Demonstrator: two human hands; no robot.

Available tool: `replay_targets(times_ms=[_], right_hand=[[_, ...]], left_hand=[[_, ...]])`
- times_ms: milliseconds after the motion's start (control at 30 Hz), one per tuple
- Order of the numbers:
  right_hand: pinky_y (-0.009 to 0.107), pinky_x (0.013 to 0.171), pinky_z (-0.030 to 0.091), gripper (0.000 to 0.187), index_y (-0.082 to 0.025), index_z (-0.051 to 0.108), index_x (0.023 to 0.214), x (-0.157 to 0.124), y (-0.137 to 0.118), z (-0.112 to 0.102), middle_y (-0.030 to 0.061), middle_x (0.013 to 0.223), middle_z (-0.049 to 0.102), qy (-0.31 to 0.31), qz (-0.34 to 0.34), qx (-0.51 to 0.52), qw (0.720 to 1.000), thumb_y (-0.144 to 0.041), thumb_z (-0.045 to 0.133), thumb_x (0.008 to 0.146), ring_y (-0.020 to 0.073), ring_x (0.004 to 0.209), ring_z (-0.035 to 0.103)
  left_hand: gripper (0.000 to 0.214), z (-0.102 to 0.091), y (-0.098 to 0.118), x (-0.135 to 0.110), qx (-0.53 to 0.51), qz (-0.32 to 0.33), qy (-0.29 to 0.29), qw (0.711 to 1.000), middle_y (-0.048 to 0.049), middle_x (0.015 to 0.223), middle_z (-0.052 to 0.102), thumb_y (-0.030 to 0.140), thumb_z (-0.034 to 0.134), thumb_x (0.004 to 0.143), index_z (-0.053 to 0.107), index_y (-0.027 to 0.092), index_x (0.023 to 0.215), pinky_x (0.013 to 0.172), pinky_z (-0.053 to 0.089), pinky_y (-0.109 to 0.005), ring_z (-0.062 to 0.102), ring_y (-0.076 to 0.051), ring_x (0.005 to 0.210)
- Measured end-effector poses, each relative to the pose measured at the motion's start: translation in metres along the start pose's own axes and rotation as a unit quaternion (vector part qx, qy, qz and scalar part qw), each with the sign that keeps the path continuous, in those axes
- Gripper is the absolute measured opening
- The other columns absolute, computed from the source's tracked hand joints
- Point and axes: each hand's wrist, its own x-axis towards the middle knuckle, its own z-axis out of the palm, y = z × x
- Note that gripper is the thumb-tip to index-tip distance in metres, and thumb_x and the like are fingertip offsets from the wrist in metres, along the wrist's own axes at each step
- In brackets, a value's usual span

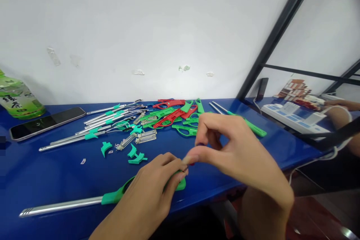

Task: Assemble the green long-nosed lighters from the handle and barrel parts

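Note:
A long-nosed gas lighter (114,196) with a green handle and a silver tube lies at the table's front edge, its tube pointing left. My left hand (152,183) is closed over the lighter's handle and covers most of it. Above the handle's right end, my right hand (222,146) is bent with thumb and forefinger pinched together, touching the left fingertips. Whatever small piece sits between those fingertips is hidden. Behind the hands are loose teal triggers (137,158), clear fuel tanks (146,137) and silver tubes with wires (104,122).
Green and red handle shells (168,118) are piled by the wall. A finished-looking green lighter (254,126) lies to the right. On the left are a phone (47,123) and a drink bottle (19,97). Past a black frame (270,41) is a white power strip (292,120) and another person's arm (341,118).

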Motion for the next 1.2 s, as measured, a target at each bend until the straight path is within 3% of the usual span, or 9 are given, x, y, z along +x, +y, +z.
replay_targets(times_ms=[133, 300, 433, 500, 633, 700, 933, 1067, 1200], right_hand=[[0.023, 0.068, 0.054, 0.010, -0.027, 0.083, 0.113, -0.007, -0.001, -0.015, -0.0034, 0.104, 0.085, -0.102, -0.046, 0.057, 0.992, -0.030, 0.081, 0.104, 0.0103, 0.072, 0.068], [0.022, 0.059, 0.050, 0.009, -0.024, 0.082, 0.091, -0.006, -0.004, -0.010, -0.0054, 0.078, 0.078, -0.068, 0.002, 0.052, 0.996, -0.025, 0.087, 0.098, 0.0089, 0.059, 0.064], [0.024, 0.046, 0.035, 0.049, -0.023, 0.058, 0.068, -0.003, -0.004, 0.005, -0.0105, 0.051, 0.051, -0.034, 0.043, 0.041, 0.998, -0.049, 0.096, 0.086, 0.0087, 0.048, 0.044], [0.023, 0.047, 0.035, 0.052, -0.023, 0.057, 0.069, -0.003, -0.003, 0.005, -0.0106, 0.053, 0.050, -0.042, 0.046, 0.036, 0.997, -0.052, 0.095, 0.086, 0.0084, 0.049, 0.043], [0.022, 0.060, 0.045, 0.018, -0.027, 0.082, 0.099, -0.004, -0.002, -0.007, -0.0058, 0.084, 0.074, -0.069, -0.001, 0.035, 0.997, -0.043, 0.087, 0.097, 0.0089, 0.064, 0.057], [0.022, 0.061, 0.044, 0.010, -0.027, 0.085, 0.101, -0.004, -0.001, -0.011, -0.0054, 0.082, 0.074, -0.085, -0.029, 0.034, 0.995, -0.037, 0.083, 0.103, 0.0085, 0.064, 0.056], [0.025, 0.048, 0.030, 0.040, -0.021, 0.073, 0.076, -0.002, 0.002, 0.000, -0.0109, 0.053, 0.042, -0.073, 0.062, 0.064, 0.993, -0.054, 0.090, 0.092, 0.0079, 0.050, 0.035], [0.024, 0.048, 0.030, 0.054, -0.021, 0.059, 0.065, 0.001, 0.001, 0.006, -0.0093, 0.054, 0.046, -0.056, 0.059, 0.053, 0.995, -0.058, 0.089, 0.091, 0.0081, 0.052, 0.037], [0.025, 0.048, 0.034, 0.054, -0.022, 0.060, 0.064, 0.000, -0.001, 0.003, -0.0061, 0.056, 0.056, -0.026, 0.078, 0.029, 0.996, -0.059, 0.092, 0.088, 0.0094, 0.052, 0.044]], left_hand=[[0.029, -0.004, 0.004, 0.000, -0.015, -0.014, -0.022, 1.000, -0.0002, 0.111, 0.072, 0.031, 0.046, 0.117, 0.074, 0.030, 0.111, 0.085, 0.048, -0.033, 0.070, -0.019, 0.100], [0.027, -0.004, 0.003, 0.000, -0.013, -0.012, -0.025, 1.000, 0.0002, 0.115, 0.070, 0.029, 0.047, 0.117, 0.073, 0.031, 0.115, 0.085, 0.047, -0.032, 0.069, -0.019, 0.102], [0.029, -0.001, -0.002, 0.000, 0.016, 0.004, -0.016, 1.000, -0.0010, 0.103, 0.068, 0.028, 0.044, 0.117, 0.069, 0.026, 0.102, 0.076, 0.045, -0.031, 0.065, -0.019, 0.090], [0.030, -0.001, -0.003, -0.001, 0.015, 0.012, -0.013, 1.000, -0.0012, 0.102, 0.067, 0.027, 0.041, 0.117, 0.067, 0.025, 0.101, 0.074, 0.044, -0.031, 0.064, -0.018, 0.087], [0.031, -0.004, 0.000, -0.001, -0.011, 0.015, -0.024, 1.000, -0.0010, 0.111, 0.068, 0.026, 0.042, 0.117, 0.071, 0.028, 0.110, 0.080, 0.046, -0.031, 0.066, -0.018, 0.095], [0.031, -0.005, 0.002, -0.001, -0.021, 0.007, -0.031, 0.999, -0.0004, 0.115, 0.069, 0.027, 0.042, 0.118, 0.073, 0.031, 0.113, 0.085, 0.047, -0.031, 0.067, -0.018, 0.099], [0.030, -0.002, 0.001, -0.001, -0.001, -0.013, -0.021, 1.000, -0.0023, 0.117, 0.073, 0.030, 0.046, 0.116, 0.076, 0.031, 0.116, 0.091, 0.052, -0.035, 0.071, -0.022, 0.102], [0.030, 0.001, -0.003, -0.002, 0.014, -0.006, -0.010, 1.000, -0.0032, 0.115, 0.075, 0.030, 0.045, 0.116, 0.075, 0.030, 0.118, 0.094, 0.056, -0.038, 0.073, -0.023, 0.103], [0.029, 0.000, -0.002, -0.002, 0.043, -0.018, -0.019, 0.999, -0.0038, 0.121, 0.076, 0.033, 0.047, 0.116, 0.075, 0.032, 0.125, 0.100, 0.059, -0.042, 0.074, -0.025, 0.109]])
